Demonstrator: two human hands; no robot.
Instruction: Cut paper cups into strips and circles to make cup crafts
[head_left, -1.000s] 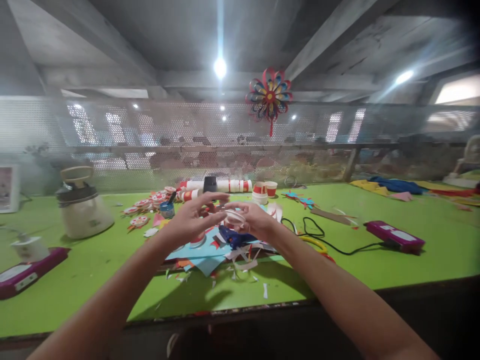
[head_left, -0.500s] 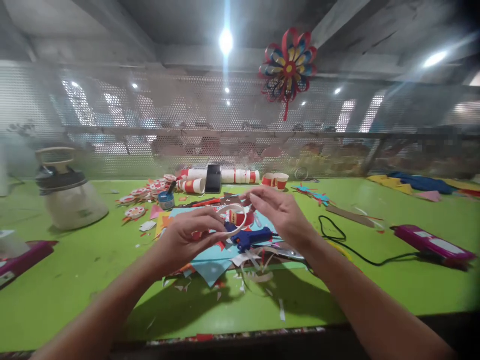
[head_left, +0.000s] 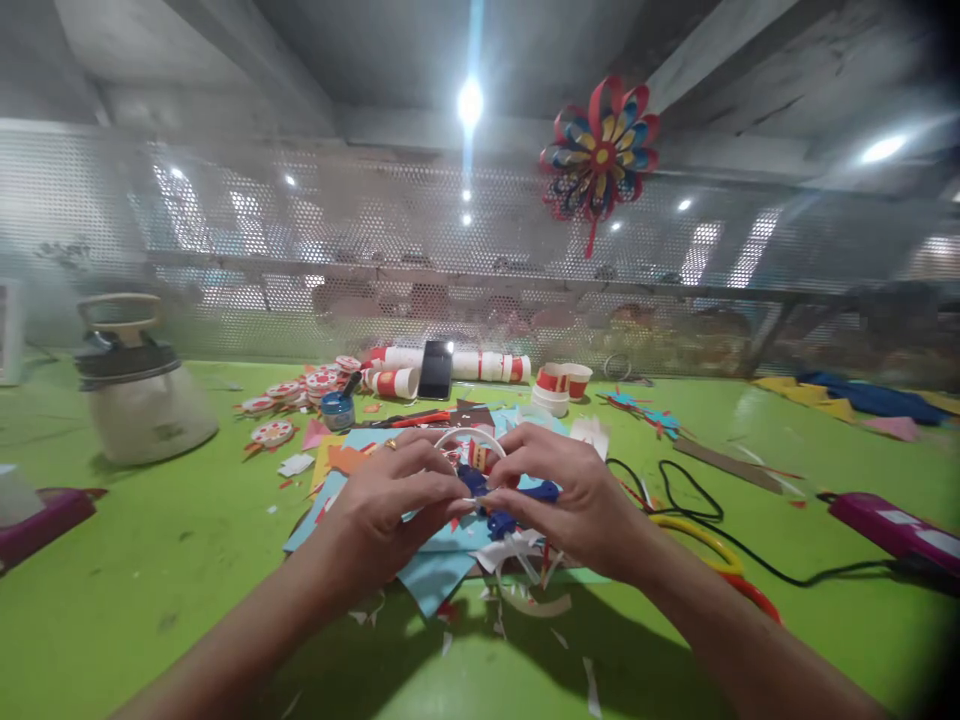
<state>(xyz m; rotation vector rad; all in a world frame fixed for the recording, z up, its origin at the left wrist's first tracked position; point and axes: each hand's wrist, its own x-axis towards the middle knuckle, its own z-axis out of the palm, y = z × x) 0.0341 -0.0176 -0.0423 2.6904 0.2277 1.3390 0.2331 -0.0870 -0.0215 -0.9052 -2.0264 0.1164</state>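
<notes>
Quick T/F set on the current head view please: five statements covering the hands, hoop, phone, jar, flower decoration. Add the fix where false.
1. Both hands, left hand and right hand, have their fingers on the white hoop. True.
2. The phone is hidden under the left hand. False: the phone is in plain view beyond the hands, in front of the long cup row.
3. The blue jar is left of the phone. True.
4. The flower decoration lies flat on the table. False: the flower decoration is up above the table.
5. The hoop is solid black. False: it is white.
</notes>
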